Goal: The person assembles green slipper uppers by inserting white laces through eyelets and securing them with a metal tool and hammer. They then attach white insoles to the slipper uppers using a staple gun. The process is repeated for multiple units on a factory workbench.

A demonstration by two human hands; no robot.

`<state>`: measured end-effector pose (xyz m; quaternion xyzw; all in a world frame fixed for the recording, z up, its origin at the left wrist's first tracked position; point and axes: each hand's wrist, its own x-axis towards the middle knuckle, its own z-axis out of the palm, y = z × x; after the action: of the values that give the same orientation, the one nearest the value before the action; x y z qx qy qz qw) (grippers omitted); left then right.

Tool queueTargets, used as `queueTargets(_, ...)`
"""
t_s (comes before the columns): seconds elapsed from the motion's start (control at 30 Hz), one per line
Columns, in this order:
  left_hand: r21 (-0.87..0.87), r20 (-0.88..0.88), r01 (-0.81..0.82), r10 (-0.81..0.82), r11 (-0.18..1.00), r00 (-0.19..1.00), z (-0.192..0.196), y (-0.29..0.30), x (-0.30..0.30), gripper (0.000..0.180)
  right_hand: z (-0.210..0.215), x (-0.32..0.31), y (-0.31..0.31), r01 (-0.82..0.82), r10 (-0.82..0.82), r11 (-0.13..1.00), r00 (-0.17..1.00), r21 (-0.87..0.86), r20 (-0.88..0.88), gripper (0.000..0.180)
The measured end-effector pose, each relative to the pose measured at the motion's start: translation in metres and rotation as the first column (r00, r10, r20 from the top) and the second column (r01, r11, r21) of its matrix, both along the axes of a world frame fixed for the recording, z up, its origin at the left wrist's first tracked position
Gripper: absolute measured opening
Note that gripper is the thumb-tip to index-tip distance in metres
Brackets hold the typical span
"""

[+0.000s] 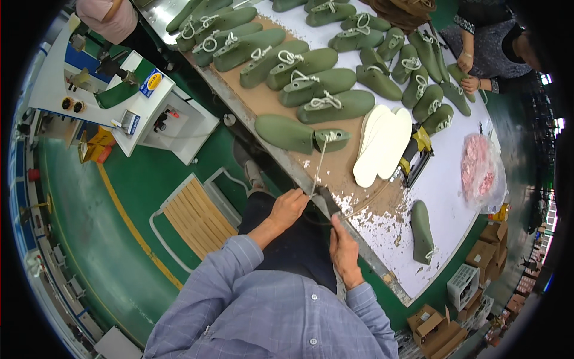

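Observation:
At the table's near edge my left hand [289, 208] is closed on the end of a white cord [320, 161]. The cord runs taut up to a green shoe last [287, 133], which lies on its side with a gap between its front and heel parts. My right hand [344, 246] is closed around a flat, grey, blade-like tool that looks like a knife [326, 202]. Its tip is close to the left hand and the cord. The handle is hidden in the fingers.
Many corded green lasts [326, 79] cover the far table. Cream insoles [382, 143] and a yellow-black nail gun [417, 149] lie mid-table, a bag of pink material [480, 170] at right. A slatted chair [197, 215] stands left; another person's hands [469, 75] touch a last.

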<state>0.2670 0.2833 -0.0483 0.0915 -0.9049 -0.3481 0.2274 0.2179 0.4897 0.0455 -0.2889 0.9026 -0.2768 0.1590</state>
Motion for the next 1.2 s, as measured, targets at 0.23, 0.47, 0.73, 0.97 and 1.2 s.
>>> queueTargets(0.23, 0.02, 0.035, 0.002, -0.002, 1.0, 0.999, 0.0, -0.001, -0.001, 0.012, -0.014, 0.004, 0.01, 0.051, -0.061, 0.984, 0.997, -0.172, -0.053, 0.032)
queueTargets(0.47, 0.238, 0.156, -0.118, 0.082, 0.964, 0.984, 0.011, 0.003, 0.003, 0.014, -0.019, 0.002, 0.01, -0.044, 0.045, 0.999, 0.999, 0.032, -0.027, 0.041)
queueTargets(0.73, 0.818, 0.499, -0.549, -0.264, -0.172, 0.825, -0.003, -0.009, 0.004, 0.031, -0.035, 0.01, 0.014, -0.031, 0.023, 0.995, 0.996, -0.099, -0.081, 0.045)
queueTargets(0.97, 0.89, 0.444, -0.452, -0.111, -0.061, 0.889, -0.014, -0.001, 0.005, 0.026, -0.023, 0.011, 0.018, 0.108, -0.099, 0.99, 0.99, -0.092, 0.102, 0.047)
queueTargets(1.2, 0.782, 0.542, -0.516, 0.028, 0.349, 0.84, -0.002, 0.003, -0.002, 0.023, -0.004, 0.006, 0.011, 0.108, -0.114, 0.975, 0.993, -0.196, -0.018, 0.043)
